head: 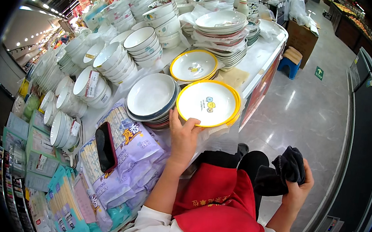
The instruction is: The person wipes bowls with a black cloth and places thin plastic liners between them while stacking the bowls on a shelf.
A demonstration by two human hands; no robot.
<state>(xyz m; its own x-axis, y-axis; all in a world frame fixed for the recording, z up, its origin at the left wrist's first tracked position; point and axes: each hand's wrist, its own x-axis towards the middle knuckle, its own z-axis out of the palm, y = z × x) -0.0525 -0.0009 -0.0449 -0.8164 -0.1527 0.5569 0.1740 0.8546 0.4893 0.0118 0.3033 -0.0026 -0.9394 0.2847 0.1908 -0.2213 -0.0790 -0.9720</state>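
Observation:
My left hand (183, 139) grips the near rim of a yellow-rimmed white plate (195, 98), thumb over the edge and fingers at its left side. The plate bears a small cartoon print and tops a stack of similar plates at the table's right edge. Bunched in my right hand (301, 187) is a dark cloth (287, 168), held out over the floor beside my knee. A second yellow-rimmed plate stack (194, 63) stands just behind. Left of my left hand is a stack of dark-rimmed white plates (151, 94).
Several stacked bowls (144, 44) and a tall plate stack (221, 26) crowd the table. A smartphone (106, 147) lies on purple packs of cotton swabs (133, 154). A blue stool (289, 67) and cardboard box (300, 40) stand beyond; a dark cabinet (359, 141) lines the right.

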